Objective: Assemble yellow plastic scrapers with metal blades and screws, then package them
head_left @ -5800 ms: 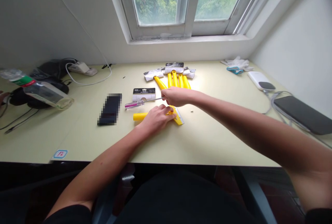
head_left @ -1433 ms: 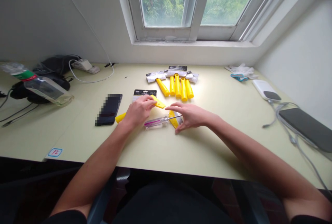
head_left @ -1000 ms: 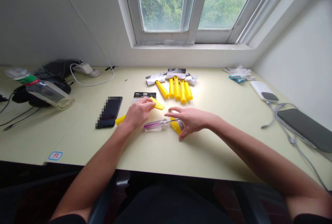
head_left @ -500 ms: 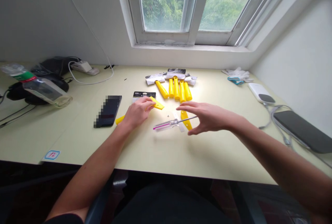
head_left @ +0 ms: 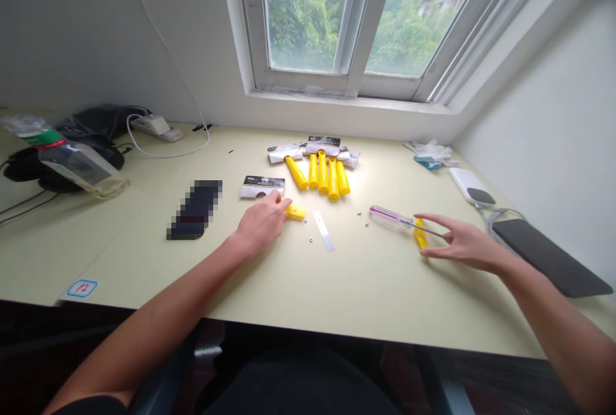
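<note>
My left hand (head_left: 262, 222) is closed on a yellow plastic handle (head_left: 295, 211), most of it under the fingers, its holed end showing. On the right, my right hand (head_left: 455, 240) pinches a yellow plastic piece (head_left: 420, 234) between thumb and fingertips. The same hand also holds a screwdriver (head_left: 391, 217), its shaft running into the palm and its clear, pink-striped handle pointing left. Between the hands lies a flat metal blade (head_left: 323, 231). Small nuts (head_left: 311, 240) rest left of the blade, and small screws (head_left: 367, 224) right of it.
Several yellow-handled tools (head_left: 323, 172) lie in a row at the back. A black-and-white packaging card (head_left: 262, 186) is behind my left hand, a phone (head_left: 196, 210) left of it. A bottle (head_left: 79, 161) stands tilted far left; gloves (head_left: 433, 153) and power banks (head_left: 548, 256) are at right.
My right hand has moved right with the screwdriver and the yellow piece, uncovering the metal blade and screws. My left hand has lowered its yellow handle towards the table.
</note>
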Motion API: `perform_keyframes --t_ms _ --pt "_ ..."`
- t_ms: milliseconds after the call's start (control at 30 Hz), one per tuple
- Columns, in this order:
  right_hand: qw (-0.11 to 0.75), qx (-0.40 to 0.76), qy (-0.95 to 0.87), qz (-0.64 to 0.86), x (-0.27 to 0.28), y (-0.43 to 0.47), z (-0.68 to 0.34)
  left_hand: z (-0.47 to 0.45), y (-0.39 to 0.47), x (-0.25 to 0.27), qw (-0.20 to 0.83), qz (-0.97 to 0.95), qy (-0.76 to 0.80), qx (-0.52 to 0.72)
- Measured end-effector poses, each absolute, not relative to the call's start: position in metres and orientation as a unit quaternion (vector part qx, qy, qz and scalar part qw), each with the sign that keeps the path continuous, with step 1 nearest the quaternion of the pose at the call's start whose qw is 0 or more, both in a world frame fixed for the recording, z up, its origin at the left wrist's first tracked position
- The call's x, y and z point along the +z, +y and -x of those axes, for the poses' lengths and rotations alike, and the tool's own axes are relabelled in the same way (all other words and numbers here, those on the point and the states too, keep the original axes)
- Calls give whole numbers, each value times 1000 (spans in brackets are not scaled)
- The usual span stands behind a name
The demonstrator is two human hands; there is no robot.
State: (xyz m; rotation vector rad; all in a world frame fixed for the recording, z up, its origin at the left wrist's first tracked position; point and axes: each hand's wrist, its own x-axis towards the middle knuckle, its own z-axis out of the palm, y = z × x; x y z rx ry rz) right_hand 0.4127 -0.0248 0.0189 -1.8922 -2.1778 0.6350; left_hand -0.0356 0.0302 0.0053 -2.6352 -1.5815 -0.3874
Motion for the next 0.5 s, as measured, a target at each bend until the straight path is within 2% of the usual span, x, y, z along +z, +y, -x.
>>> perform_keyframes --t_ms 167,300,367,500 --pt "76 246 -752 607 16 -7 -403 36 37 6 -8 860 -495 -121" --pt "113 225 -741 623 20 -1 -397 36 46 7 -21 857 -507 -88" --pt "174 230 -712 640 22 -1 -396 36 51 7 -27 850 -518 -86" --pt "423 245 -597 636 36 -5 -386 36 54 9 -25 837 -538 -93"
